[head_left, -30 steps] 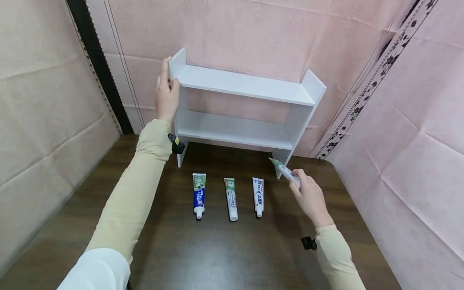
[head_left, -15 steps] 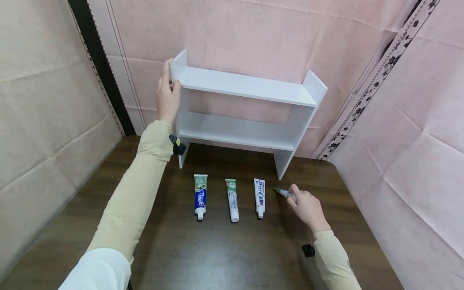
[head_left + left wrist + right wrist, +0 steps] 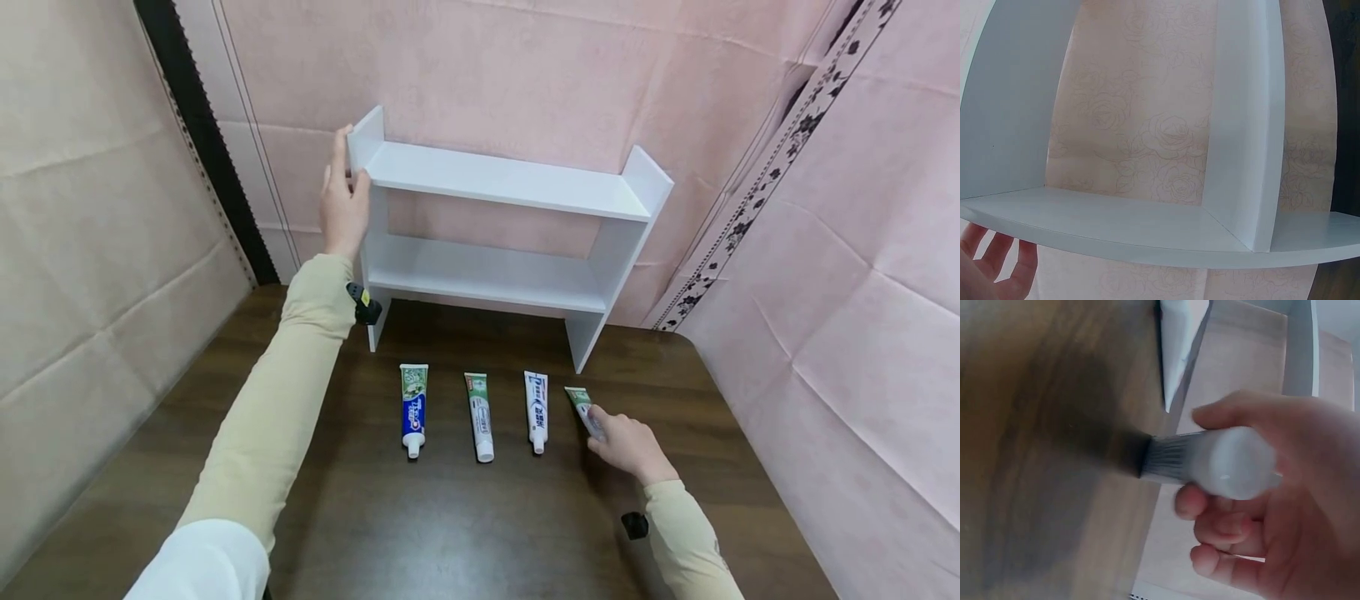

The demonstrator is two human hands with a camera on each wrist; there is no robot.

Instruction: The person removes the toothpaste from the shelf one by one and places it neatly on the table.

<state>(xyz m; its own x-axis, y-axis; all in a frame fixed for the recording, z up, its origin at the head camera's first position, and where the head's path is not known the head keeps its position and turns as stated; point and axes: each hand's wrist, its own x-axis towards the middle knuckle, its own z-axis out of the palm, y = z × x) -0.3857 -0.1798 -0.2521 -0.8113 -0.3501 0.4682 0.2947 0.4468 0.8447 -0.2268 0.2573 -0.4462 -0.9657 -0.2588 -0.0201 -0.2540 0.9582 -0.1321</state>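
Observation:
My left hand (image 3: 344,208) holds the left side panel of a white two-tier shelf (image 3: 510,177) from outside, near its top. In the left wrist view its fingers (image 3: 1022,269) touch that panel. My right hand (image 3: 632,446) grips a green-and-white toothpaste tube (image 3: 581,403) low over the table, right of the other tubes. In the right wrist view the white cap (image 3: 1244,464) faces the camera, between thumb and fingers; the flat end is near the tabletop. A blue-and-green toothpaste tube (image 3: 413,410), another green-and-white toothpaste tube (image 3: 480,417) and a white-and-blue toothpaste tube (image 3: 537,411) lie in a row.
The shelf stands at the back of a dark wooden table (image 3: 450,533), against a pink cloth wall (image 3: 510,75). Pale cloth walls (image 3: 97,250) also rise at both sides. The shelf's right foot (image 3: 583,342) stands behind the held tube.
My right hand has come down and toward me with the toothpaste tube, from beside the shelf's right foot to the row's right end. My left hand stays on the shelf.

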